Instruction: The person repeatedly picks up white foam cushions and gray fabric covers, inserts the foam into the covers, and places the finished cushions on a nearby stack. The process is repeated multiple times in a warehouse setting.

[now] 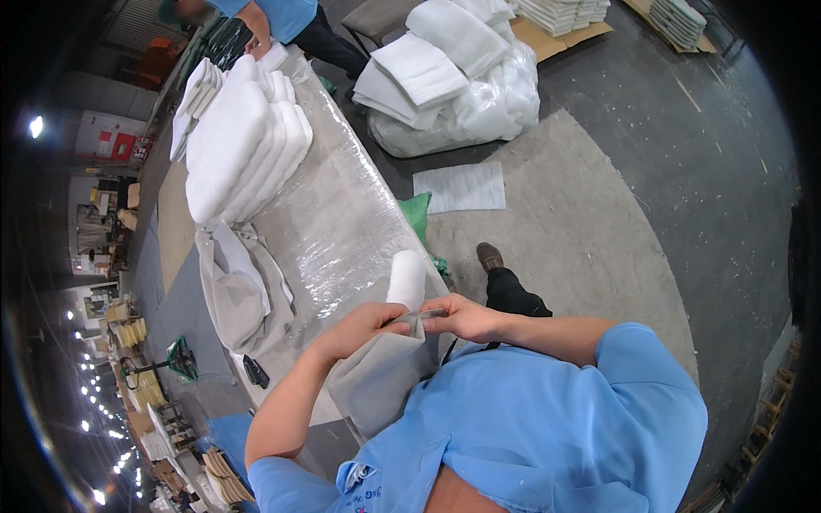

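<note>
A grey fabric cover hangs down in front of me against my body. My left hand pinches its upper edge. Close beside it, my right hand grips the same edge, with the fingers of both hands almost meeting. Just beyond my hands, a white roll of padding lies on the table; its near end is hidden behind them. To the left, more grey fabric covers lie in a loose heap, with a pale sheet among them.
A film-covered table carries stacked white padding. At its far end stands another person in blue. A small black object rests by the left edge. On the right floor are a bagged padding pile and a flat white sheet.
</note>
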{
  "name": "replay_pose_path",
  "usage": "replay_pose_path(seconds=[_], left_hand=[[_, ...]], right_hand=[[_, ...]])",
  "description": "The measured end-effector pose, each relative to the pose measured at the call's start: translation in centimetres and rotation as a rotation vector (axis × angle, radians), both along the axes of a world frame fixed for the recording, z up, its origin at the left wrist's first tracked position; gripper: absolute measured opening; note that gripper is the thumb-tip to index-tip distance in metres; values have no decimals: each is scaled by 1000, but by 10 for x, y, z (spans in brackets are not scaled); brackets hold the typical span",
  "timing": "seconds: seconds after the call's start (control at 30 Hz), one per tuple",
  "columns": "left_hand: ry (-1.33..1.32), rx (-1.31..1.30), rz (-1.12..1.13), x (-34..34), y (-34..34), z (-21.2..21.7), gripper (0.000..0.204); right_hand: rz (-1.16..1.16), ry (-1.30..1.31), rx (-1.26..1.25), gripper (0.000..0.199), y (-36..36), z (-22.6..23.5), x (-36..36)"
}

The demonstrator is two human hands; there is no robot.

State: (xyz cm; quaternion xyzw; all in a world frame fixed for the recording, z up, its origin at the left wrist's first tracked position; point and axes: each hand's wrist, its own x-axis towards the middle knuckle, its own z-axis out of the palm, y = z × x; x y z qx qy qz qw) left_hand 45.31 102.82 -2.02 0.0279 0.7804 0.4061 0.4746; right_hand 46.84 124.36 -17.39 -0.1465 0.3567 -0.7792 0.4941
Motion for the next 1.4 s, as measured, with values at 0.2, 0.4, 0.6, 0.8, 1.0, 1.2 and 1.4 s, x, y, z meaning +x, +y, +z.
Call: replay_pose_path(seconds=[0.2,0.4,0.6,0.8,1.0,1.2,1.4], left_hand=[[-479,117,198,-4,0,-3,26],[-469,261,325,7,-8,-17,27],[-501,313,412,4,-4,-6,24],[-167,-4,150,-11,-22,-19,17],[603,-70,-68,-10,-22,-39,19],[-116,38,147,-26,-31,-36,20],[429,-234,-245,-30,-21,-35,20]], right_hand=[[-12,87,66,23,1,3,3],[-42,239,128,25,2,4,1],[-165,415,214,28,2,12,-1],[-178,494,358,29,1,27,-5],[-264,713,505,29,-10,23,-17],[-312,758,509,29,-17,20,-22],[-265,834,571,23,-16,16,-32]])
